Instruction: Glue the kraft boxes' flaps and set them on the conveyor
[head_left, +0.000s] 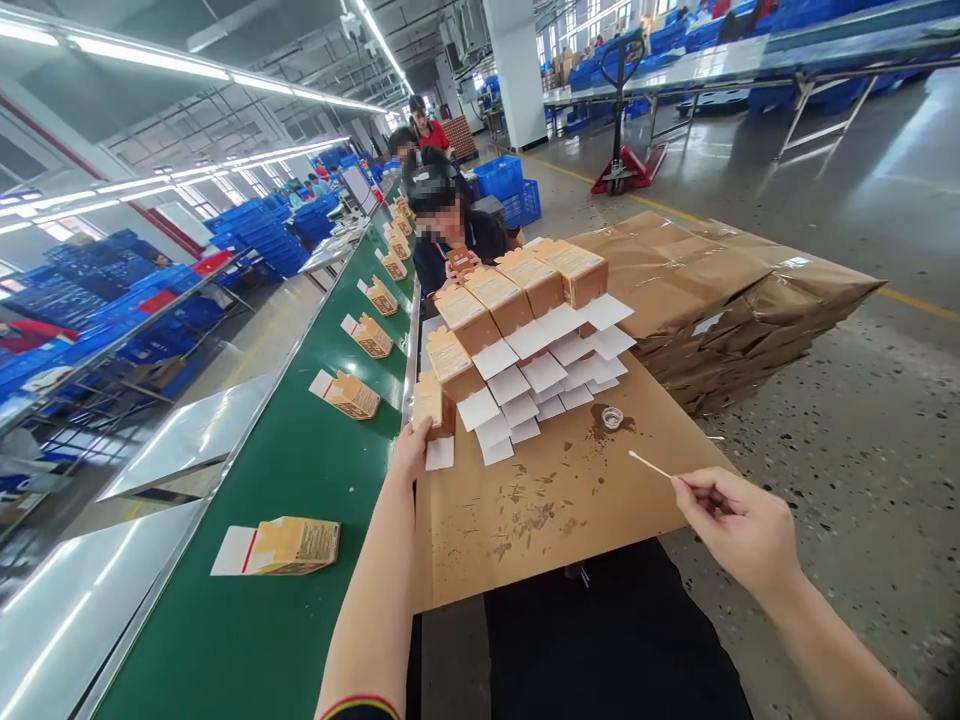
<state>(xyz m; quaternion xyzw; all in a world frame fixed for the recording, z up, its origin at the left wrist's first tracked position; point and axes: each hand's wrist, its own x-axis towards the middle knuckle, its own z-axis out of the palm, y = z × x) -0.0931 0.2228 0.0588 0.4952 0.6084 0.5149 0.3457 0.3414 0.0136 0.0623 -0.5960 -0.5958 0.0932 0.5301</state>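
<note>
My left hand (pixel 410 450) reaches to the left end of a stack of brown cartons and has its fingers on the near-left carton (pixel 430 400), which has a white flap. Pinched between the thumb and fingers of my right hand (pixel 739 525) is a cotton swab (pixel 649 464), its white tip pointing left. Below the stack, the cardboard sheet (pixel 465 540) carries dark wet spots. A small clear round dish (pixel 612 417) sits in a wet patch on it. The stacked cartons (pixel 487 300) have white flaps jutting toward me.
On my left runs a green conveyor belt (pixel 300 480) with several open cartons (pixel 300 545) spaced along it. A co-worker (pixel 442 220) sits beyond the stack, holding a carton. Brown-wrapped stacked sheets (pixel 720 290) stand at the right. A red pallet jack (pixel 628 170) is farther back.
</note>
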